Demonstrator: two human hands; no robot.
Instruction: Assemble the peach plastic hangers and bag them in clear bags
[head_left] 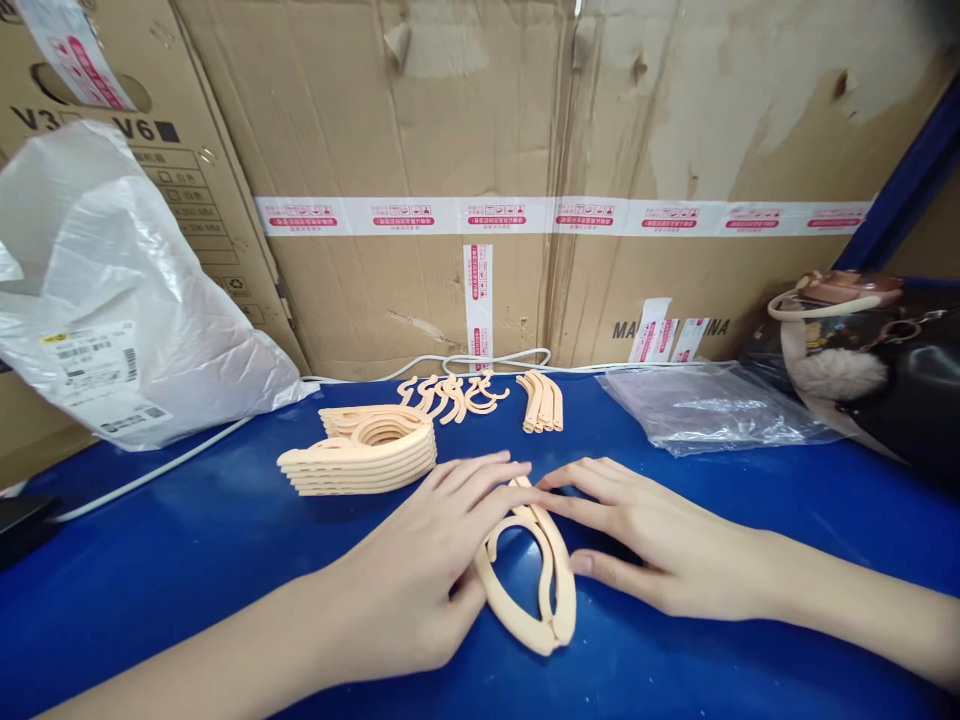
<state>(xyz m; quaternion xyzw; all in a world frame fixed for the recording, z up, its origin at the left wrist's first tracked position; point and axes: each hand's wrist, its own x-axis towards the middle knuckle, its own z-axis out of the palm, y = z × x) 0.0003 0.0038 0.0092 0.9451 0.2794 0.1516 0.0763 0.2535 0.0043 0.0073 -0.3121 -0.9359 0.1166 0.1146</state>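
Observation:
A folded peach-coloured plastic clothes hanger (564, 590) lies flat on the blue table, with its hook (543, 560) curled inside the two arms. My left hand (442, 540) grips its left side, fingers over the far end and thumb at the left edge. From the other side my right hand (652, 535) holds it, index fingertip at the far end and thumb against the right edge. Fingers cover part of the far end. Just beyond my left hand is a neat stack of folded hangers (360, 470) in the same colour.
Several loose hooks (450, 398) and a small pile of hanger arms (541, 402) lie farther back. A clear plastic bag (712, 410) and a dark bag (862, 370) sit at right. At left are a white plastic sack (135, 320) and a white cable (157, 475). Cardboard boxes (412, 130) wall off the back.

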